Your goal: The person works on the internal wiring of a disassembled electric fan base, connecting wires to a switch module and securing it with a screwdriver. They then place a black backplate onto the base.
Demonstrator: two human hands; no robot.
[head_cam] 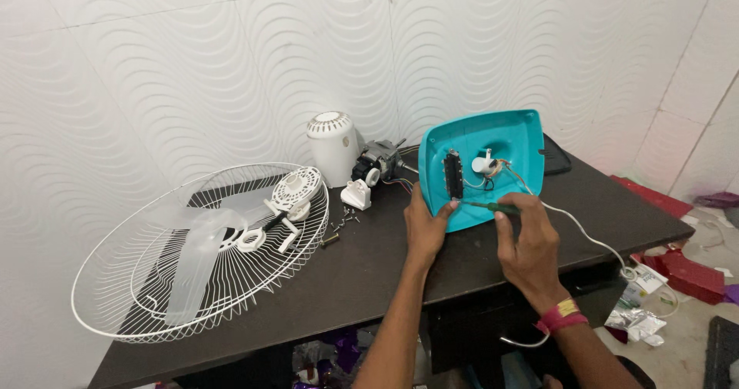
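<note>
Head view, surface: a dark table [369, 281] is standing against a white wall [192, 73] with a wavy relief, and fan parts are lying across it.
Room: red boxes [685, 269] and foil wrappers [635, 323] are lying on the floor to the right of the table.
Left hand: the left hand [425, 231] is propping up the teal fan base [485, 165], thumb pressing on its lower left rim, fingers curling behind it.
Right hand: the right hand [527, 243] is pinching a green-handled screwdriver [489, 205], its shaft pointing left toward the black switch block [453, 175] inside the base.
Base position: the base is standing tilted on the table near the far right part, hollow side facing the camera.
Cord: a white cord [585, 235] is running from the base over the right edge of the table.
Edges: the right hand is working close to the near edge; a bare strip of table is lying open between the hands and the wire guard [131, 296].
Other parts: a clear blade [196, 250] is resting in the guard, with a white motor cover [332, 146], a motor [377, 162] and loose screws [346, 219] beside it.
Hidden: the screwdriver tip is too small to make out; the left fingers are hiding behind the base; the table's near left corner is being cut off by the frame.
</note>
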